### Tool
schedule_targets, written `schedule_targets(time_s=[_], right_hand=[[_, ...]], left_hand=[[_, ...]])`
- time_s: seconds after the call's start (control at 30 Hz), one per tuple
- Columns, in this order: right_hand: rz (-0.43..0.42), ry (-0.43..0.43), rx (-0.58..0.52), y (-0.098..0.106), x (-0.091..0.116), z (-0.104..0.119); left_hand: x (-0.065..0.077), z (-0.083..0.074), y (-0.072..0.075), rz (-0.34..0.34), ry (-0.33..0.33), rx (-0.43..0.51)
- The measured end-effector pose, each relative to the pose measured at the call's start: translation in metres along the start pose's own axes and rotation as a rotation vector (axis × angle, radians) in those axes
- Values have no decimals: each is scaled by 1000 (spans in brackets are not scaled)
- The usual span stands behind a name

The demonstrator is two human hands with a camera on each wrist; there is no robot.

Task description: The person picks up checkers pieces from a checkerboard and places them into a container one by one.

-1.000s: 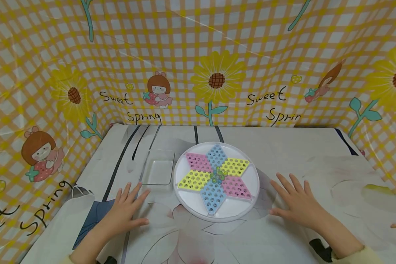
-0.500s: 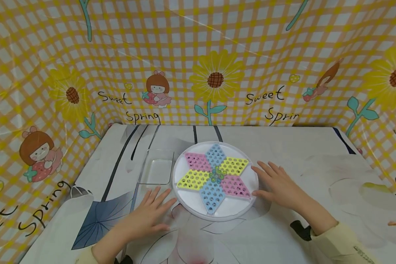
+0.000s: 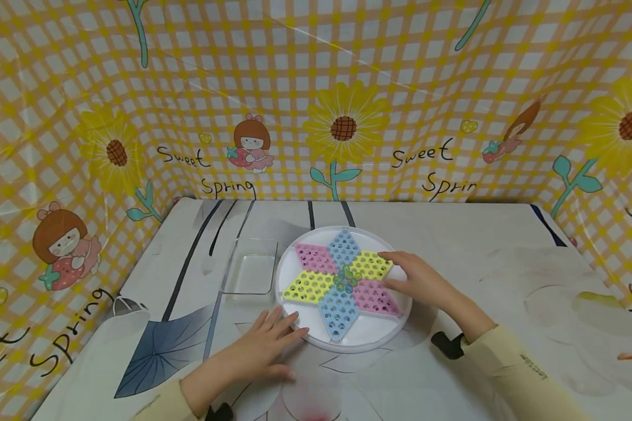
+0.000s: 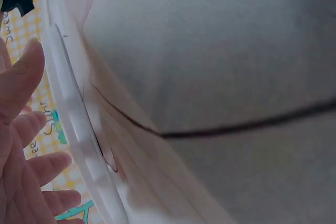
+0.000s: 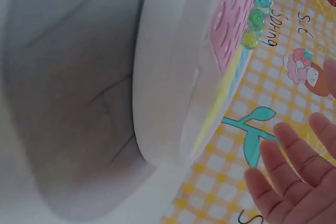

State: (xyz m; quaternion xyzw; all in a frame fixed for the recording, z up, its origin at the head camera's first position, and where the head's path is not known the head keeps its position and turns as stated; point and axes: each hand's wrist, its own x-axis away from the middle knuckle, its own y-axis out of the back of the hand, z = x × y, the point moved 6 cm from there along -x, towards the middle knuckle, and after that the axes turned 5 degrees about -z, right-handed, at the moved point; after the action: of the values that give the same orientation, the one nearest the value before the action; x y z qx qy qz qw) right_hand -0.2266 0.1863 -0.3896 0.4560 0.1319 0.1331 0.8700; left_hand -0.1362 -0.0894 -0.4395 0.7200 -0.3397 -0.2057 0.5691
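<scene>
A round white Chinese checkers board (image 3: 371, 334) lies on the table, bearing a six-pointed star of pink, yellow and blue perforated sections. Several green and blue glass marbles (image 3: 347, 278) cluster at its centre, seen also as marbles (image 5: 257, 19) in the right wrist view. My right hand (image 3: 418, 279) reaches over the board's right side, fingers and thumb apart near the yellow and pink sections, holding nothing. At the front left rim, my left hand (image 3: 263, 349) is spread with its fingertips beside the board, its palm bare in the left wrist view.
A clear square dish (image 3: 253, 272) stands just left of the board. The printed white tablecloth (image 3: 479, 234) covers the table, and a checked yellow curtain (image 3: 295, 70) rises along the back and sides. Black straps (image 3: 447, 345) sit at both wrists.
Both hands have moved inward toward the board: the right from beside it to over its right side, the left rightward to its front left rim. Board and marbles stay put.
</scene>
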Motion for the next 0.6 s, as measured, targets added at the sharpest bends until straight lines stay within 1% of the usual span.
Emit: schedule_targets(time_s=[0.13,0.27,0.4,0.6], right_hand=[[-2,3,-66,-4,-11,-2],[5,-25,-105,-7,-20,-3],[32,-52,-141,-12,-28,-4],[107,-100,-200,-24,-39,-7]], left_hand=[[-3,2,-5,43,27,-11],[-5,2,-6,61,39,-19],[-6,1,-5,61,48,-31],[-7,0,-3,61,61,-38]])
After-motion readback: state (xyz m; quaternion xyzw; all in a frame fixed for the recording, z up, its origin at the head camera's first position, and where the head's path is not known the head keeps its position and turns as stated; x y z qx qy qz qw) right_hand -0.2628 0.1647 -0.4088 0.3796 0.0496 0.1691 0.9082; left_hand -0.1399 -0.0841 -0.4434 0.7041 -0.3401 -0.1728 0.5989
